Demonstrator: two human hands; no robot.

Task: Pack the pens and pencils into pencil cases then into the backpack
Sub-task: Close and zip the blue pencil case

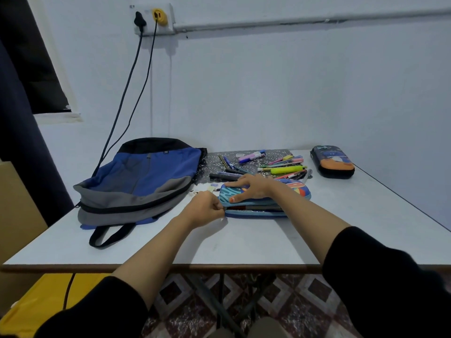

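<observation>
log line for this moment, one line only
left hand pinches zip of blue pencil case | right hand presses its top | pens loose behind it

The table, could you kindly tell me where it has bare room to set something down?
Bare: the near strip of table before the blue pencil case, and the right side between it and the dark pencil case. Crowded: the back, where pens lie beside the backpack.

Blue patterned pencil case (299, 189) lies flat in the middle, long side facing near, front zip partly open, contents showing in the gap. Dark pencil case (333, 162) with orange patch lies closed, far right. Loose pens and pencils (285, 170) scattered just behind the blue one. Blue-grey backpack (144, 174) lies flat at left, black strap trailing near.
</observation>
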